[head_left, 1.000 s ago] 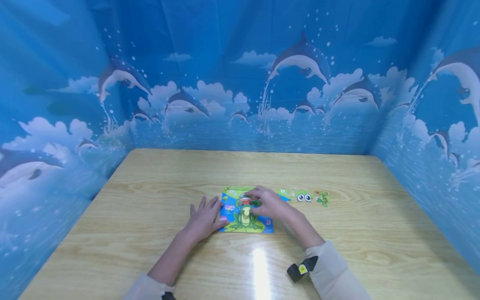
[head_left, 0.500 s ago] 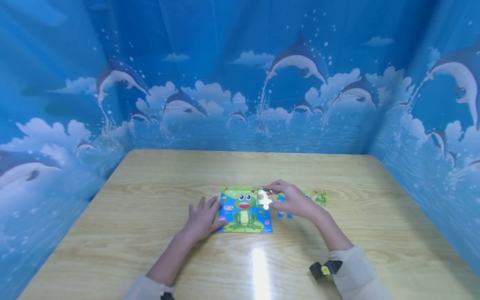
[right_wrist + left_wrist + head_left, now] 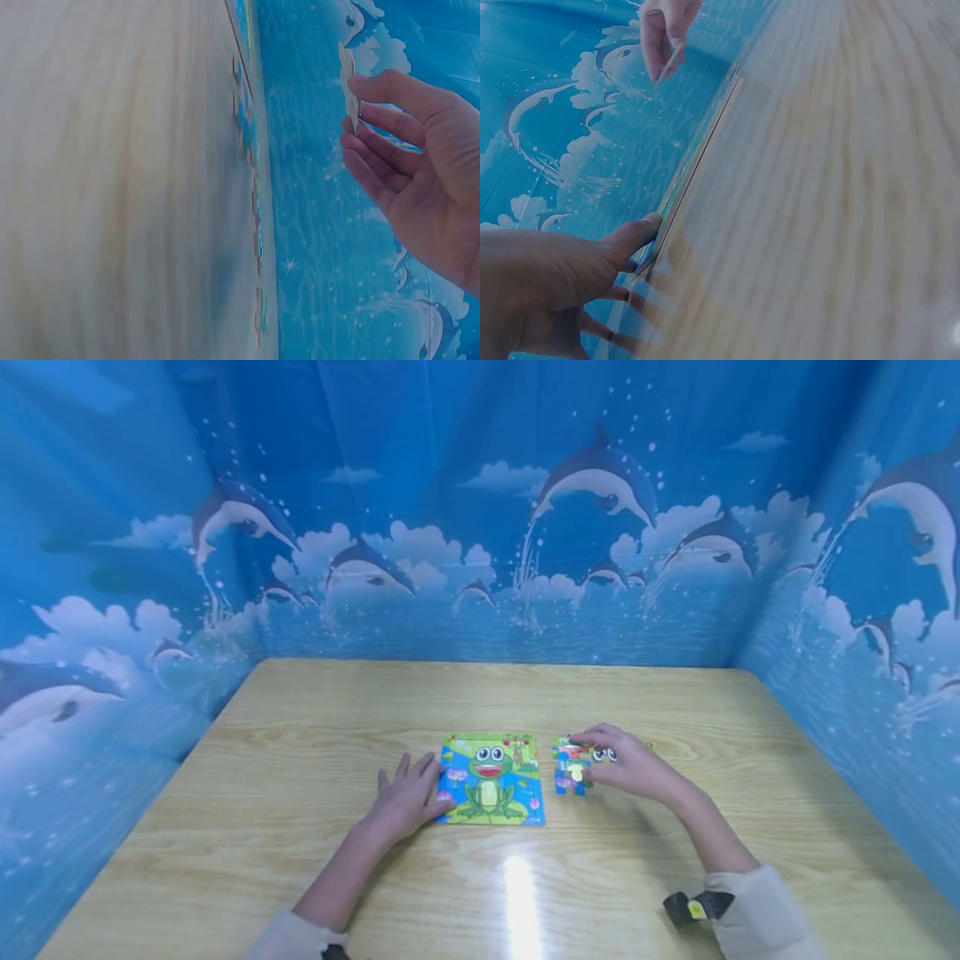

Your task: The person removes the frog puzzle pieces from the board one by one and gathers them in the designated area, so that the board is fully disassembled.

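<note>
A square frog puzzle [image 3: 480, 806] lies flat on the table, its picture showing a green frog on blue. My left hand [image 3: 411, 795] rests at its left edge with fingers spread and straight, the thumb touching the board [image 3: 697, 161]. To the right of the puzzle, my right hand [image 3: 637, 768] pinches a thin puzzle piece [image 3: 347, 79] between thumb and fingertips. That piece is raised off the table and catches a pale glare in the head view. Under and behind the right hand are loose pieces, partly hidden: a blue one [image 3: 561, 786] and one with frog eyes [image 3: 604, 754].
The loose pieces [image 3: 259, 232] lie in a line along the wooden table [image 3: 360, 710] beside the board. A blue dolphin-print curtain [image 3: 420, 610] closes off the back and both sides. Light reflects from the table [image 3: 521, 902] near the front.
My right hand has moved right from over the frog puzzle to above the loose pieces, carrying a puzzle piece. The frog picture is now uncovered. My left hand has stayed in place.
</note>
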### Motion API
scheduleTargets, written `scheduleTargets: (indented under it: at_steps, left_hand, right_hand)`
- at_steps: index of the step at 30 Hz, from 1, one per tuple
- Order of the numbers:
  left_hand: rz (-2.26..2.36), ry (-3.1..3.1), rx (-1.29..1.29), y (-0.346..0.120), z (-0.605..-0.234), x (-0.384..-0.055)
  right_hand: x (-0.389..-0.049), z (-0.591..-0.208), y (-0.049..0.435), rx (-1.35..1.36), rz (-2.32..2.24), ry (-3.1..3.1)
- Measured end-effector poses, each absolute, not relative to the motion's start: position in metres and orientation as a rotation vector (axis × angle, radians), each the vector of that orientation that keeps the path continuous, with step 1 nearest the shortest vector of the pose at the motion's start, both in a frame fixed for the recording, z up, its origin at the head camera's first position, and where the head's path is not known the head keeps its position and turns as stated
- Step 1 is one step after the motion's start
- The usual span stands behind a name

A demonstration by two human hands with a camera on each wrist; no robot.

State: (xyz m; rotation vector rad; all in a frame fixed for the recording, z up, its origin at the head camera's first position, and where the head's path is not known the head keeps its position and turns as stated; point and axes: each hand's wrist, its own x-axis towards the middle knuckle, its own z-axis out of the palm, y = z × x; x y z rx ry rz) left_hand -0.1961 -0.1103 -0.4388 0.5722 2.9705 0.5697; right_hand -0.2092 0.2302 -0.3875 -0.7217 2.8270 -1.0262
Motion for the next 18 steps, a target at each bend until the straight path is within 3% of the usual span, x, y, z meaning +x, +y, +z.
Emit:
scheduleTargets:
  at_steps: [18]
  left_hand:
    - [0.562,2.972,0.561,-0.109,-0.438,-0.196]
  right_hand:
    - [-0.203,-0.410,0.277,-0.729,-0.966,2.901]
